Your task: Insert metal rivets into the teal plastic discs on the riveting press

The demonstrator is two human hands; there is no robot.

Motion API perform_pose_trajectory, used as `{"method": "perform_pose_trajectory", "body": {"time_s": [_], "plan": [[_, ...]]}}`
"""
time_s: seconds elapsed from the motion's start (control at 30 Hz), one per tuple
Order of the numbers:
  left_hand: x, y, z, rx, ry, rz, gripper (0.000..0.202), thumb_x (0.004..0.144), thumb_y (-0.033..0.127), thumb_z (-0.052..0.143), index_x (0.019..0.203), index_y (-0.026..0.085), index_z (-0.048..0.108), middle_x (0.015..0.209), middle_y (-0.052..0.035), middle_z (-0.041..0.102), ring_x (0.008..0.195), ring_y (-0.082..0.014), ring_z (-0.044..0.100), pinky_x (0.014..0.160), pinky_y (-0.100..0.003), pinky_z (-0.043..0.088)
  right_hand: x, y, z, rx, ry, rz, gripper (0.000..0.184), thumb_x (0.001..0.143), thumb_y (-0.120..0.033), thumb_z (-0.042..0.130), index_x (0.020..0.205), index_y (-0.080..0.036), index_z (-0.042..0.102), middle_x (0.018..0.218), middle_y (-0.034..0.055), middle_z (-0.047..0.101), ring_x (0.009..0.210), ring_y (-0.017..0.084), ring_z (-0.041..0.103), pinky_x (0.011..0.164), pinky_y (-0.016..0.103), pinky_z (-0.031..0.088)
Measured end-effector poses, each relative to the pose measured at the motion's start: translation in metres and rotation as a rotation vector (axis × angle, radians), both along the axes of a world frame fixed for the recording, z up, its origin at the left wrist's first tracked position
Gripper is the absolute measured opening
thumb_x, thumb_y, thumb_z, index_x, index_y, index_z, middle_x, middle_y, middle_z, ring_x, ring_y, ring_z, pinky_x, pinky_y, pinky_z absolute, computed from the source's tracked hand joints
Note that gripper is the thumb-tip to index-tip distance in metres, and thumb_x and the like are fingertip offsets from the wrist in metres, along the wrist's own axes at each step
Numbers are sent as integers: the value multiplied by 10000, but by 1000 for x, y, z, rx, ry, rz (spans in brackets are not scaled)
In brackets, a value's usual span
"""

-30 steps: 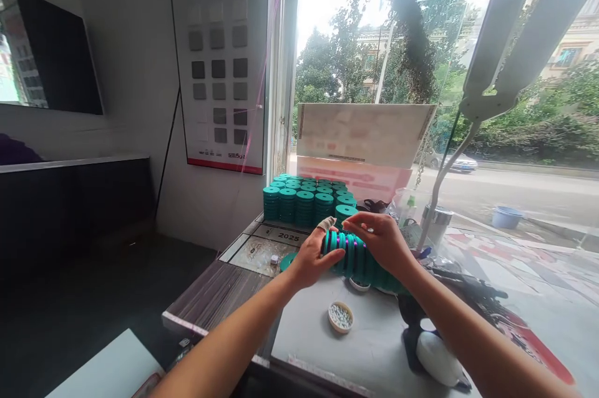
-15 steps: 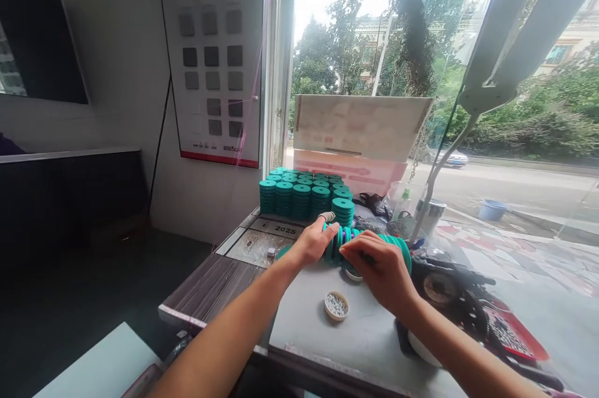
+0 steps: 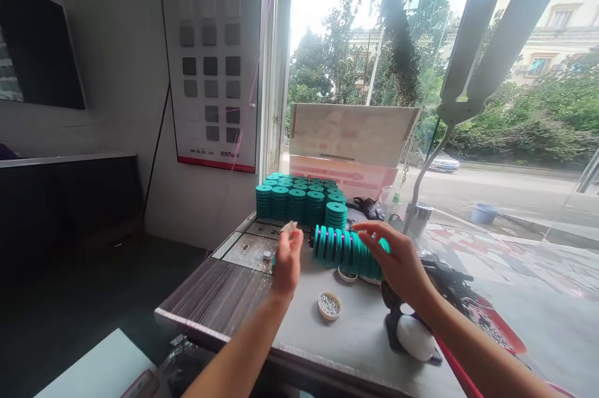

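A horizontal row of teal spools [image 3: 344,246] with purple thread between them hangs a little above the table. My right hand [image 3: 399,259] lies over its right end, fingers curled on the spools and gripping them. My left hand [image 3: 286,256] is off the row's left end, a short gap away. Its fingers are pinched together, and one fingertip is wrapped in tape. What they pinch is too small to make out. Under the row sits a small white dish [image 3: 347,274].
Stacks of teal spools [image 3: 299,199] stand behind, before a pink and white box [image 3: 352,135]. A small dish of beads [image 3: 329,305] lies on the grey mat. A white lamp arm [image 3: 470,61], a metal cup [image 3: 418,213] and a black-and-white object [image 3: 413,337] crowd the right.
My left hand has let go of the row's left end and drawn back to the left. My right hand has shifted from the row's front to its right end, lifting it slightly.
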State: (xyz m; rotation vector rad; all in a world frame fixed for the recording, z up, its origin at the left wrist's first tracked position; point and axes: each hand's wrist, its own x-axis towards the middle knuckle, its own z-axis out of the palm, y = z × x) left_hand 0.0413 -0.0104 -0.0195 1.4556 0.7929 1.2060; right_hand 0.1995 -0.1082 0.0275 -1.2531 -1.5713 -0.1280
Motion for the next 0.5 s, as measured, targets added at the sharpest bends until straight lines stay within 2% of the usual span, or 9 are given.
{"method": "perform_pose_trajectory", "body": {"time_s": [0.07, 0.1, 0.17, 0.23, 0.3, 0.4, 0.5], "plan": [[-5, -20, -22, -140, -57, 64, 383, 793, 466, 391, 1037, 171, 413, 995, -74, 538, 640, -89, 495, 568, -218, 383, 6, 1, 0, 8, 0, -59, 223, 851, -353, 457, 843, -206, 624, 862, 43, 636, 800, 187, 549, 736, 329, 425], [-4, -29, -31, -207, -66, 27, 403, 750, 486, 443, 985, 159, 425, 926, -71, 547, 525, -70, 445, 480, -214, 343, 7, 3, -1, 8, -17, -60, 221, 851, -348, 456, 828, -206, 624, 859, 47, 638, 821, 195, 547, 751, 338, 420], [1, -47, -45, -301, -68, -101, 479, 644, 527, 552, 914, 141, 468, 856, -73, 563, 423, -57, 400, 394, -214, 280, 8, 6, -5, 17, -50, -54, 211, 852, -335, 458, 812, -208, 622, 859, 50, 642, 856, 206, 542, 777, 354, 409], [8, -63, -49, -325, -84, -227, 525, 585, 537, 619, 894, 129, 500, 807, -74, 582, 415, -77, 437, 389, -223, 294, 7, 7, -8, 27, -65, -69, 207, 852, -329, 459, 802, -209, 620, 859, 51, 645, 860, 212, 540, 783, 361, 404], [11, -76, -45, -266, -106, -297, 481, 621, 530, 626, 857, 121, 530, 685, -38, 564, 444, -88, 452, 427, -225, 325, 6, 8, -10, 24, -68, -83, 206, 853, -328, 460, 796, -209, 618, 854, 49, 646, 851, 212, 539, 777, 360, 402], [6, -98, -41, -174, -56, -303, 462, 698, 577, 557, 761, 119, 574, 500, 17, 446, 435, -83, 393, 442, -221, 299, 6, 8, -10, 5, -76, -81, 200, 856, -322, 465, 787, -209, 615, 846, 44, 645, 841, 208, 535, 771, 351, 400], [-3, -117, -47, -176, 66, -289, 547, 666, 673, 509, 733, 142, 620, 432, 24, 384, 392, -87, 325, 419, -240, 245, 7, 8, -10, 14, -74, -78, 188, 851, -315, 478, 778, -206, 613, 834, 40, 645, 833, 202, 533, 769, 344, 402]]}}
